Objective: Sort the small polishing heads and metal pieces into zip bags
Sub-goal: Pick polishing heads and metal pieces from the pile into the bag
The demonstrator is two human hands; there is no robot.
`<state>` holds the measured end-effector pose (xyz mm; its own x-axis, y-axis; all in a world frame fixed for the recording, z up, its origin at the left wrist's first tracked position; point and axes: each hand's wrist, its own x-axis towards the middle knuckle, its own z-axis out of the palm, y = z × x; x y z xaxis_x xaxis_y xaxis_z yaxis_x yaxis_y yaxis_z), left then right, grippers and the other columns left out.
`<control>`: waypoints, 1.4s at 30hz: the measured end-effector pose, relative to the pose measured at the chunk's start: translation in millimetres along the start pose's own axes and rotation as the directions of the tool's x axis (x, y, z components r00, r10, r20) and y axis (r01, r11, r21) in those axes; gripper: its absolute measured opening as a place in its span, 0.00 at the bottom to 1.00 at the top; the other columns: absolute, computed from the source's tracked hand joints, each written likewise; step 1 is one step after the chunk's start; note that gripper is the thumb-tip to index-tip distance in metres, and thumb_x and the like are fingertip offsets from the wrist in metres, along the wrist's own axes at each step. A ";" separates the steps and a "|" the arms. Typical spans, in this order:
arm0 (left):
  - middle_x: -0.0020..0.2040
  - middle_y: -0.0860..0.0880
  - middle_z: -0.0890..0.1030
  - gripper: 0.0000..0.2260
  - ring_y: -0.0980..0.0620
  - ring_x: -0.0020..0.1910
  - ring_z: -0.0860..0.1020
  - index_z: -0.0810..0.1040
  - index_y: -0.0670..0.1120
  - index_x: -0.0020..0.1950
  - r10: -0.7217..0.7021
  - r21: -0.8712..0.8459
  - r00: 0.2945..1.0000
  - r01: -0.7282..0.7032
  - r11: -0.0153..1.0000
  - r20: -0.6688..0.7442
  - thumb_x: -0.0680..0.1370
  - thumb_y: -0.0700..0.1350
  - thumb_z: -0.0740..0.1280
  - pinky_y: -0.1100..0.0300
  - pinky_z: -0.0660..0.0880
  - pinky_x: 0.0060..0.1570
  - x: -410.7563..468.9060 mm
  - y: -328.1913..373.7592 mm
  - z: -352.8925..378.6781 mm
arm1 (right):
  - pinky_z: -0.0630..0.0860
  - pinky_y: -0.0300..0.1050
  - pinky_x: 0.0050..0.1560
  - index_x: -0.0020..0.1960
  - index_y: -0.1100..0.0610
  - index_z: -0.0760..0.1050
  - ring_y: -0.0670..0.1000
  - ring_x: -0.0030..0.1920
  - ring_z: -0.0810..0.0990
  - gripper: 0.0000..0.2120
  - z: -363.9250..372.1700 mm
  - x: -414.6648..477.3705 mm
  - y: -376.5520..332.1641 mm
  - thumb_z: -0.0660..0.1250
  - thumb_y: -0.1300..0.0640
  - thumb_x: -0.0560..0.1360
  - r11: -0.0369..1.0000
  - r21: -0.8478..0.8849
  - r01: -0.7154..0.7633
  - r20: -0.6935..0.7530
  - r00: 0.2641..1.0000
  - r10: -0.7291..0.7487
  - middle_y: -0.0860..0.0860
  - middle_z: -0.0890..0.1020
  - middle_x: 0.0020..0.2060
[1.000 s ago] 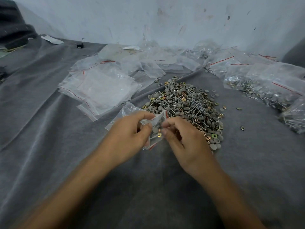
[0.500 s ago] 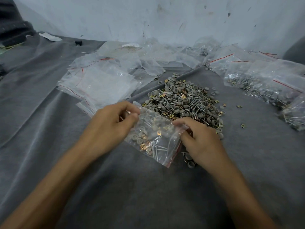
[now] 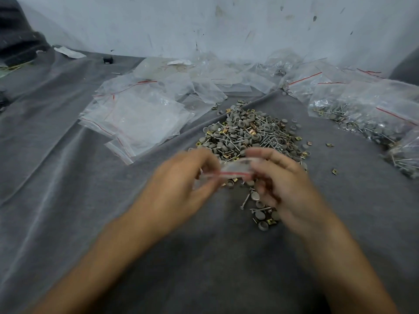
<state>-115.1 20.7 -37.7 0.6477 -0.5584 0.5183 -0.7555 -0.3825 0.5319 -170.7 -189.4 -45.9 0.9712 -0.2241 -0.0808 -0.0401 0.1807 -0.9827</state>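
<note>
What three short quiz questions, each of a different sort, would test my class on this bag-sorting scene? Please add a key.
1. True or false: the stack of empty zip bags lies to the right of the loose pile of polishing heads and metal pieces.
2. Multiple choice: what do the left hand and right hand hold between them? A) a zip bag by its red-striped edge; B) a screwdriver; C) nothing.
3. Fill the gap: the filled bags lie at the ____ side of the grey cloth.

Key: 1 false, the stack is to the pile's left; 2 A; 3 right.
</note>
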 end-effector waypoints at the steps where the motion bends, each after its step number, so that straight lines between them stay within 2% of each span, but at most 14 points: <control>1: 0.38 0.56 0.79 0.05 0.55 0.38 0.77 0.77 0.56 0.48 -0.065 -0.105 0.996 0.059 0.993 -0.054 0.78 0.52 0.73 0.51 0.74 0.37 6.0 2.4 -5.3 | 0.65 0.37 0.24 0.60 0.52 0.81 0.45 0.30 0.73 0.12 -2.0 -0.5 -3.8 0.69 0.54 0.78 0.988 0.152 0.007 0.067 0.998 -0.018 0.51 0.82 0.38; 3: 0.36 0.44 0.80 0.05 0.43 0.34 0.77 0.79 0.55 0.46 -0.168 -0.334 0.976 0.114 0.936 -0.136 0.77 0.51 0.74 0.45 0.74 0.33 21.6 12.3 -16.6 | 0.72 0.39 0.33 0.62 0.51 0.79 0.45 0.38 0.77 0.19 -4.2 -1.1 -9.1 0.70 0.46 0.74 0.964 0.259 0.056 0.096 0.992 -0.084 0.47 0.81 0.42; 5: 0.39 0.36 0.79 0.03 0.37 0.34 0.75 0.80 0.53 0.46 -0.203 -0.480 0.961 0.089 0.873 -0.190 0.77 0.49 0.73 0.43 0.73 0.34 35.8 23.3 -29.2 | 0.75 0.38 0.44 0.63 0.47 0.79 0.43 0.50 0.80 0.21 -0.9 -1.2 -7.3 0.74 0.46 0.71 0.983 0.114 0.144 0.045 0.988 -0.150 0.45 0.82 0.50; 8: 0.35 0.48 0.80 0.03 0.52 0.32 0.75 0.79 0.49 0.47 -0.253 -0.682 0.960 0.103 0.724 -0.123 0.79 0.47 0.70 0.56 0.75 0.34 47.0 28.9 -39.4 | 0.77 0.37 0.53 0.67 0.49 0.75 0.44 0.61 0.80 0.28 11.7 -2.9 -0.8 0.77 0.50 0.68 0.981 0.084 0.177 0.137 0.973 -0.188 0.46 0.83 0.60; 11: 0.35 0.50 0.78 0.07 0.55 0.31 0.73 0.77 0.46 0.44 -0.347 -0.797 0.937 0.190 0.573 -0.026 0.81 0.45 0.68 0.62 0.73 0.32 46.8 26.5 -38.2 | 0.79 0.44 0.58 0.67 0.53 0.76 0.52 0.59 0.82 0.27 20.7 -4.3 3.0 0.76 0.54 0.69 0.984 0.143 0.108 0.210 0.968 -0.137 0.55 0.84 0.57; 13: 0.35 0.47 0.77 0.07 0.54 0.29 0.73 0.78 0.47 0.43 -0.436 -0.791 0.900 0.253 0.556 -0.019 0.81 0.44 0.68 0.63 0.72 0.29 43.8 21.4 -36.1 | 0.78 0.47 0.54 0.62 0.52 0.81 0.54 0.51 0.82 0.21 23.9 -5.3 3.9 0.77 0.56 0.70 0.992 0.117 0.047 0.208 0.976 -0.071 0.56 0.84 0.51; 16: 0.35 0.46 0.79 0.05 0.54 0.28 0.73 0.80 0.48 0.44 -0.530 -0.756 0.847 0.323 0.570 -0.039 0.80 0.43 0.69 0.63 0.71 0.27 39.5 10.2 -35.4 | 0.80 0.40 0.42 0.50 0.51 0.85 0.48 0.43 0.80 0.09 25.4 -8.6 4.2 0.76 0.56 0.70 0.995 0.093 -0.030 0.233 0.973 0.007 0.55 0.81 0.49; 18: 0.35 0.48 0.81 0.06 0.55 0.29 0.76 0.80 0.48 0.44 -0.563 -0.752 0.825 0.347 0.561 -0.039 0.80 0.43 0.69 0.64 0.73 0.28 37.1 2.7 -35.6 | 0.78 0.37 0.35 0.43 0.50 0.84 0.46 0.36 0.77 0.02 25.5 -10.6 1.8 0.75 0.56 0.71 0.993 0.111 -0.045 0.243 0.970 0.017 0.54 0.80 0.44; 20: 0.37 0.48 0.83 0.06 0.55 0.31 0.78 0.81 0.47 0.44 -0.562 -0.758 0.827 0.362 0.543 -0.009 0.81 0.44 0.68 0.64 0.75 0.31 34.9 -3.2 -35.8 | 0.76 0.38 0.32 0.40 0.50 0.81 0.45 0.32 0.76 0.03 24.8 -11.1 -0.6 0.74 0.55 0.72 0.993 0.107 -0.050 0.240 0.970 0.023 0.50 0.79 0.36; 23: 0.41 0.47 0.84 0.07 0.56 0.32 0.78 0.83 0.44 0.48 -0.564 -0.792 0.823 0.387 0.473 0.065 0.82 0.44 0.67 0.64 0.77 0.32 34.5 -8.2 -34.5 | 0.74 0.40 0.33 0.40 0.51 0.79 0.46 0.31 0.75 0.04 22.7 -10.3 -2.0 0.72 0.55 0.73 0.992 0.111 -0.059 0.233 0.972 0.032 0.48 0.78 0.34; 30: 0.38 0.46 0.82 0.06 0.56 0.32 0.77 0.82 0.41 0.46 -0.735 -0.849 0.665 0.458 0.262 0.132 0.80 0.43 0.69 0.66 0.79 0.33 36.3 -20.4 -23.6 | 0.79 0.45 0.35 0.41 0.51 0.80 0.51 0.38 0.81 0.05 20.5 -11.5 -1.0 0.74 0.51 0.71 0.991 0.106 -0.081 0.238 0.970 0.054 0.56 0.82 0.44; 34: 0.39 0.47 0.84 0.07 0.55 0.34 0.78 0.83 0.42 0.47 -0.703 -0.859 0.701 0.427 0.283 0.117 0.81 0.42 0.67 0.64 0.78 0.35 36.0 -19.5 -23.6 | 0.79 0.45 0.36 0.47 0.54 0.79 0.52 0.41 0.81 0.11 18.7 -10.3 0.8 0.75 0.50 0.71 0.996 0.068 -0.065 0.204 0.978 0.050 0.58 0.82 0.47; 38: 0.41 0.42 0.82 0.09 0.49 0.36 0.76 0.84 0.43 0.44 -0.623 -0.802 0.780 0.404 0.441 0.050 0.81 0.45 0.68 0.59 0.75 0.38 31.0 -9.2 -20.6 | 0.81 0.41 0.38 0.54 0.54 0.78 0.48 0.41 0.83 0.20 16.1 -11.0 -2.8 0.79 0.44 0.69 0.998 -0.002 0.063 0.177 0.982 -0.062 0.51 0.86 0.44; 42: 0.41 0.35 0.82 0.07 0.47 0.36 0.75 0.85 0.45 0.46 -0.524 -0.693 0.851 0.364 0.622 -0.023 0.80 0.45 0.70 0.64 0.76 0.32 24.2 0.3 -13.4 | 0.80 0.41 0.41 0.53 0.48 0.82 0.48 0.42 0.82 0.25 10.7 -8.8 -5.9 0.82 0.38 0.62 0.988 0.013 0.152 0.094 0.984 -0.153 0.50 0.84 0.45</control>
<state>-98.4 16.9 -16.0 0.9496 -0.2581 0.1779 -0.1655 0.0693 0.9838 -176.5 -178.2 -37.6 0.9837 -0.1577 0.0863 0.1112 0.1566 -0.9814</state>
